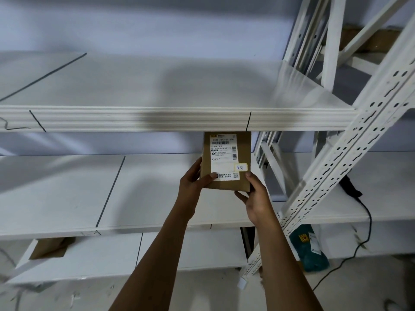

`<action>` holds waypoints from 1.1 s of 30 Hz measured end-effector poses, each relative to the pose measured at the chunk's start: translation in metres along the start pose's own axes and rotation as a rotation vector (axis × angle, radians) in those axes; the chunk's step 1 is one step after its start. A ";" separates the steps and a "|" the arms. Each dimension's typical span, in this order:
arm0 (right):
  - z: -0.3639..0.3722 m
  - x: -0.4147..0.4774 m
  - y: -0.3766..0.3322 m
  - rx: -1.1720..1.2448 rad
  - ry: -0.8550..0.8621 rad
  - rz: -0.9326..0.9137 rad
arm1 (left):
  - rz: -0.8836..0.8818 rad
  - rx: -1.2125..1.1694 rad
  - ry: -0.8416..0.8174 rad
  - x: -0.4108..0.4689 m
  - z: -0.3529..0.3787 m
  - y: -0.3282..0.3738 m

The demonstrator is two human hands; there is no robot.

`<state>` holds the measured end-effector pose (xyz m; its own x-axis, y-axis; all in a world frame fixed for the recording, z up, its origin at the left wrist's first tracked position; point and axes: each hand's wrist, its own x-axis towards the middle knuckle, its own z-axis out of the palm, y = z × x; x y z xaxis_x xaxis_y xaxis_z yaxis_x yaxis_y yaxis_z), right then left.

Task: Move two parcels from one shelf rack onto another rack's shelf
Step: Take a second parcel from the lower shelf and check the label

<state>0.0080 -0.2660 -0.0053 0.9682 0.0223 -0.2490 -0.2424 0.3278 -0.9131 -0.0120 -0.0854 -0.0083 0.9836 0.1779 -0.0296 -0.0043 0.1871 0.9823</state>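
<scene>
- At the far left, on the lowest shelf, we see a brown cardboard box [50,248] lying partly under the shelf above it, with only a corner of it showing.
- The middle shelf [67,191] runs white across the view, marked by a dark seam line, and our shadow falls on it.
- Above it the upper shelf [134,118] shows its ribbed front edge, with a few dark pen marks on it.
- Our left hand [194,182] grips the parcel [226,162] at its lower left corner, thumb pressed on the front face at the label's edge, fingers wrapped behind the left side.
- The parcel is a small brown carton held upright between both hands, in front of and above the middle shelf; its top edge sits just under the front lip of the upper shelf.
- A white shipping label [224,157] with barcodes and the code A313 covers most of its front, and a small yellow-rimmed sticker [240,167] overlaps the label's right side.
- Our right hand [256,198] clasps the lower right corner, thumb up along the right edge and fingers under the bottom.
- To the right stands a perforated white upright [350,140] of the rack, slanting across the view.
- Further right, low down, a teal package [311,250] lies on the floor beside a black cable [368,223].
</scene>
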 end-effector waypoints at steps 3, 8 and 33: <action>-0.001 -0.002 0.000 0.073 -0.021 -0.005 | 0.029 0.023 -0.016 -0.001 -0.002 0.001; -0.002 -0.005 0.000 0.153 -0.037 -0.028 | 0.050 0.029 -0.035 -0.002 -0.006 0.000; -0.011 -0.012 -0.002 0.159 -0.037 -0.018 | 0.020 0.089 -0.014 -0.012 0.004 0.006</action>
<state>-0.0037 -0.2772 -0.0038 0.9747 0.0488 -0.2181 -0.2148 0.4741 -0.8539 -0.0227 -0.0902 -0.0018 0.9859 0.1672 -0.0075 -0.0089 0.0969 0.9953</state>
